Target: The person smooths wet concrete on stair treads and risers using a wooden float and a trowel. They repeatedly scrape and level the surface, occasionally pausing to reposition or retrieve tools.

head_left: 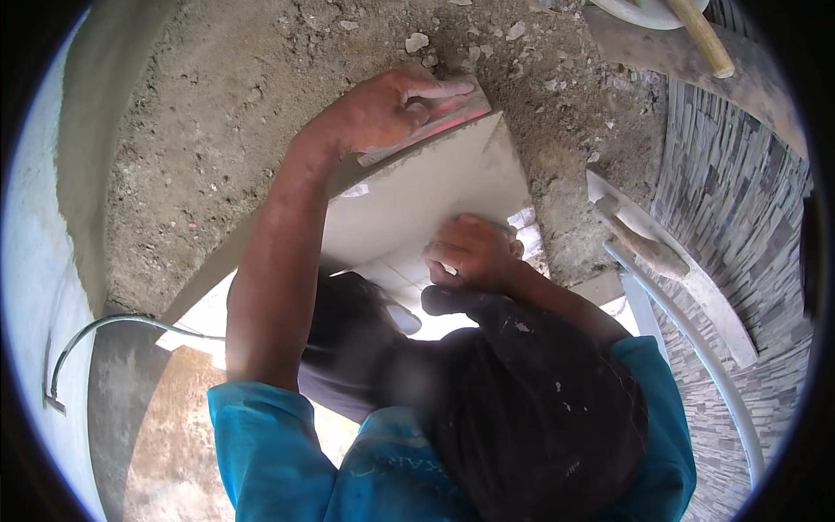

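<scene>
My left hand [380, 110] presses down on a flat, narrow bar with a pinkish-red strip [450, 113], fingers bent over its top. That bar lies along the far edge of a smooth grey slab [409, 204]. Closer to me and to the right, my right hand [474, 252] is closed low over the slab, next to its right edge. Whatever those fingers hold, if anything, is hidden. White patches [524, 222] show at the slab's right edge. My knees, in dark trousers [557, 391] with pale spots, cover part of the near side.
Rough cement ground [200, 165] with loose chips surrounds the slab's far side. At right lie a long pale float with a handle [652, 248] and a light blue pipe [696, 339], beside stone-patterned cladding [739, 191]. A wooden handle [703, 39] juts in top right. A thin hose [96, 326] curves at left.
</scene>
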Action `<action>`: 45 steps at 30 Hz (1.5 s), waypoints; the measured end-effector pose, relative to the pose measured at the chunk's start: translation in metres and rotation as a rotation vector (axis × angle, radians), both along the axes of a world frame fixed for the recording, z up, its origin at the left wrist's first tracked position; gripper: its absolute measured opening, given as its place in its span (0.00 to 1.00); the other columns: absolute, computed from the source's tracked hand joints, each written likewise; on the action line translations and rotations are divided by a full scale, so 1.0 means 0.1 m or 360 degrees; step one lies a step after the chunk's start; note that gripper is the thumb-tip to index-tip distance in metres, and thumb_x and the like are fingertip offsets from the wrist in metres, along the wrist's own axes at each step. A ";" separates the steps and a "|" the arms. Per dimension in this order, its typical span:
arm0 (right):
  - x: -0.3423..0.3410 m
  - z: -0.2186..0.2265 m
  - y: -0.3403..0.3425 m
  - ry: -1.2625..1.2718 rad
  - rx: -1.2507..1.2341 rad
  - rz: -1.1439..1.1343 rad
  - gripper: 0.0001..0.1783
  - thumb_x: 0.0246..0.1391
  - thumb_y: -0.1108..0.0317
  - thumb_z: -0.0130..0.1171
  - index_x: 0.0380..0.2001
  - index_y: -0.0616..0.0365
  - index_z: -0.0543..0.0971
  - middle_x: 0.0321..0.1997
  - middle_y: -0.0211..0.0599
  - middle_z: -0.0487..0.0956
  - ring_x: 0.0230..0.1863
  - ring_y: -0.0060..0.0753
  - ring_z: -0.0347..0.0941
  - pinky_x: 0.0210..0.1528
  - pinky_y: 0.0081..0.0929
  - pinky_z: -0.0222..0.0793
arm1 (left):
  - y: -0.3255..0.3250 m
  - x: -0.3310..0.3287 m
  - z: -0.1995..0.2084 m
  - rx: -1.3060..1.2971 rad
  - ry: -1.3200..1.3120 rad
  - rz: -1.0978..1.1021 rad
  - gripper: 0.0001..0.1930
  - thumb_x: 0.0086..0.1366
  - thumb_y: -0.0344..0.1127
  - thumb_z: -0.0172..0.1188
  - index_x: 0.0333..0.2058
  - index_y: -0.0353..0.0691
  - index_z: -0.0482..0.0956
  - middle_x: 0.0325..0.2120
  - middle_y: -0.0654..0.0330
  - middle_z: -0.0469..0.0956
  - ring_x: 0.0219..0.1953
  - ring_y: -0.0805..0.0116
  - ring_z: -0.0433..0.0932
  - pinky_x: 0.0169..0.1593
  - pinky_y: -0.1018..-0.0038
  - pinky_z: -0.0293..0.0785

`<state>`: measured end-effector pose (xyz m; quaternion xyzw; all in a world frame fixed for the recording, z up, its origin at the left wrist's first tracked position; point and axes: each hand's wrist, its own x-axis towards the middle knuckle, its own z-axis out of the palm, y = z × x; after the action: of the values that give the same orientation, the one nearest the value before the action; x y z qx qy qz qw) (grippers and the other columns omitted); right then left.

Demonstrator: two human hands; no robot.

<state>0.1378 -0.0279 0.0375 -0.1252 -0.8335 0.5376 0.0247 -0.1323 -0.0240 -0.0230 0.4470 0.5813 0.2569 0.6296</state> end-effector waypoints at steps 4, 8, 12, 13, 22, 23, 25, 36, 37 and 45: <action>0.03 -0.04 -0.03 0.0026 0.0015 -0.0033 0.09 0.37 0.74 0.66 0.26 0.51 0.79 0.25 0.27 0.74 0.26 0.32 0.73 0.32 0.33 0.67 | -0.59 -0.15 0.17 -0.0236 -0.0057 0.0012 0.32 0.64 0.18 0.55 0.63 0.59 0.78 0.47 0.61 0.78 0.50 0.65 0.76 0.62 0.69 0.70; 0.04 -0.04 0.00 0.0022 -0.0021 0.0001 0.10 0.37 0.74 0.67 0.26 0.51 0.79 0.25 0.27 0.74 0.27 0.31 0.73 0.32 0.33 0.67 | -1.44 -0.70 0.32 -0.0610 0.0012 -0.0043 0.32 0.62 0.14 0.54 0.62 0.54 0.79 0.47 0.61 0.79 0.54 0.65 0.76 0.63 0.69 0.70; 0.07 -0.05 -0.06 0.0033 -0.0004 -0.0037 0.10 0.38 0.74 0.67 0.26 0.50 0.79 0.26 0.27 0.76 0.28 0.32 0.75 0.34 0.33 0.69 | -1.62 -0.83 0.21 -0.0662 0.0089 0.0158 0.28 0.66 0.15 0.52 0.61 0.51 0.79 0.52 0.61 0.79 0.59 0.64 0.76 0.65 0.69 0.71; 0.06 -0.06 -0.08 0.0058 0.0002 -0.0064 0.10 0.38 0.74 0.68 0.26 0.50 0.79 0.26 0.27 0.76 0.28 0.32 0.75 0.34 0.33 0.69 | -1.44 -0.81 0.21 -0.0583 0.0098 0.0246 0.25 0.70 0.17 0.52 0.60 0.50 0.79 0.54 0.62 0.79 0.59 0.65 0.76 0.66 0.67 0.72; 0.02 -0.01 -0.04 -0.0076 0.0004 -0.0013 0.08 0.38 0.73 0.67 0.26 0.50 0.80 0.26 0.28 0.77 0.28 0.34 0.75 0.34 0.35 0.71 | -0.48 -0.06 -0.12 -0.0475 0.0116 -0.0023 0.26 0.72 0.27 0.54 0.65 0.58 0.74 0.57 0.58 0.77 0.60 0.60 0.75 0.66 0.66 0.69; 0.02 0.00 -0.04 -0.0072 0.0032 -0.0018 0.08 0.38 0.73 0.67 0.26 0.50 0.80 0.26 0.28 0.77 0.28 0.34 0.75 0.34 0.35 0.71 | -0.70 -0.19 -0.14 -0.0525 0.0117 -0.0018 0.25 0.72 0.27 0.54 0.65 0.59 0.74 0.55 0.57 0.78 0.60 0.60 0.75 0.66 0.66 0.69; 0.00 -0.03 -0.04 -0.0020 0.0065 -0.0019 0.08 0.38 0.73 0.67 0.25 0.50 0.80 0.26 0.28 0.77 0.28 0.35 0.75 0.33 0.36 0.70 | -1.37 -0.50 -0.07 -0.0611 0.0074 0.0098 0.24 0.71 0.29 0.57 0.63 0.58 0.76 0.51 0.57 0.79 0.57 0.59 0.77 0.65 0.66 0.70; 0.00 -0.01 -0.03 -0.0063 0.0052 0.0004 0.07 0.42 0.70 0.66 0.28 0.50 0.81 0.27 0.27 0.78 0.29 0.34 0.75 0.35 0.35 0.71 | -0.62 -0.52 0.07 -0.0308 0.0153 0.0074 0.26 0.71 0.28 0.57 0.64 0.62 0.75 0.58 0.60 0.76 0.60 0.62 0.76 0.66 0.66 0.71; 0.01 0.00 -0.04 -0.0068 0.0041 -0.0004 0.06 0.44 0.70 0.65 0.28 0.50 0.81 0.28 0.27 0.79 0.29 0.33 0.75 0.35 0.35 0.70 | -0.33 -0.33 0.08 -0.0228 0.0062 0.0073 0.26 0.71 0.28 0.56 0.65 0.63 0.74 0.58 0.59 0.76 0.61 0.62 0.75 0.67 0.66 0.69; -0.01 0.04 -0.05 -0.0060 -0.0028 -0.0076 0.09 0.40 0.72 0.68 0.28 0.52 0.81 0.29 0.30 0.79 0.29 0.37 0.76 0.35 0.36 0.72 | -1.05 -0.36 0.20 -0.0357 0.0037 -0.0072 0.32 0.65 0.20 0.56 0.64 0.60 0.75 0.56 0.60 0.76 0.62 0.61 0.73 0.68 0.69 0.66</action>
<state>0.1364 -0.0326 0.0412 -0.1555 -0.8259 0.5415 0.0206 -0.1687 -0.1291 -0.0032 0.3896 0.6035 0.1707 0.6745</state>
